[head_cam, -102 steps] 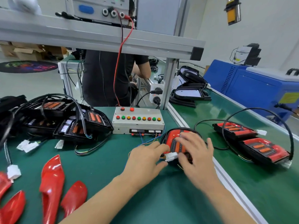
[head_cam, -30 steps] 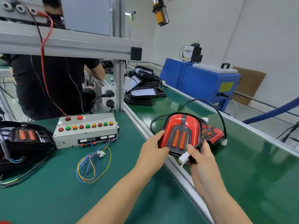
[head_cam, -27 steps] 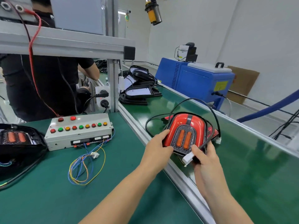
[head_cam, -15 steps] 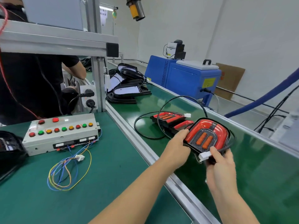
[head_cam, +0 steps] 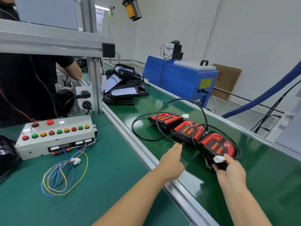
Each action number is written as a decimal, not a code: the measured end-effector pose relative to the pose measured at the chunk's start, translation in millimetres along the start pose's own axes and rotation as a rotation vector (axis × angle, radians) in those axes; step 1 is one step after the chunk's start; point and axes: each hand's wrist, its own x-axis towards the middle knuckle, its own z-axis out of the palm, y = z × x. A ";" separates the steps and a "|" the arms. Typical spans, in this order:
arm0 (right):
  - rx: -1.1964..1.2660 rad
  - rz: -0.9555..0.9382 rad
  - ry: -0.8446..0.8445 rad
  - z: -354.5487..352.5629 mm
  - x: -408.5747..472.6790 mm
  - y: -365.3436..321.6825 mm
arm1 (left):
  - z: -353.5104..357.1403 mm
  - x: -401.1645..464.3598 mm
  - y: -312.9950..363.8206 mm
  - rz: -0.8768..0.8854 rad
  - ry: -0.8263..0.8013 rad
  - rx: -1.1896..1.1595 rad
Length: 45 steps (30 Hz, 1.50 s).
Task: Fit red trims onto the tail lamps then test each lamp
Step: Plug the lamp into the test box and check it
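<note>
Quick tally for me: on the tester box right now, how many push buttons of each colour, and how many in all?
Buttons on the grey rectangular metal tester box, by colour:
Round red push buttons: 5
Round green push buttons: 3
Round amber push buttons: 3
Total: 11
</note>
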 end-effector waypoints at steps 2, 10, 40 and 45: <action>0.000 0.042 0.040 -1.7 7.1 -0.9 | -3.9 -0.8 -5.2 -0.017 0.011 0.086; -0.344 -0.031 0.022 2.2 16.9 -10.3 | -6.8 -0.2 -22.8 -0.052 0.007 0.268; -2.335 -1.387 -0.584 70.6 20.5 54.7 | -41.8 -43.2 -75.2 -0.171 0.145 0.565; -2.415 -1.456 -0.579 64.5 35.0 55.8 | -45.4 -49.2 -81.1 -0.182 0.155 0.548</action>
